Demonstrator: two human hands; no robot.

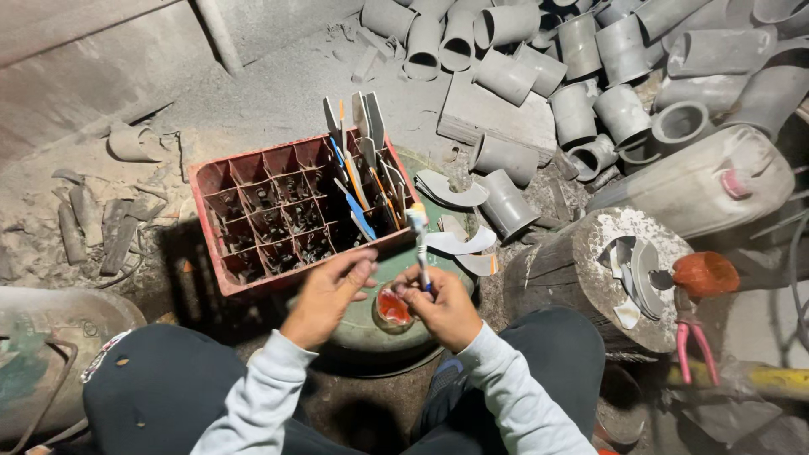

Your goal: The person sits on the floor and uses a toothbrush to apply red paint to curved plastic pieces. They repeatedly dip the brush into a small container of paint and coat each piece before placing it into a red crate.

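Toothbrush-like white-headed brush with a blue handle [419,244] is pinched upright in the clenched right hand [442,305], long axis vertical, head up, over a small red-filled tin [392,307]. Left hand [330,291] is held loosely curled just beside, grasping nothing. Red plastic compartment crate [253,215] is seen behind, grey pipe fittings [581,59] beyond.

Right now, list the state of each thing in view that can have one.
Red crate: tilted, most cells empty, strips standing in the far corner.
Toothbrush: upright, held in right hand.
Left hand: fingers curled, holding nothing visible.
Red tin: open.
Pink-handled pliers: hanging off the stump.
Jerrycan: lying, capped.
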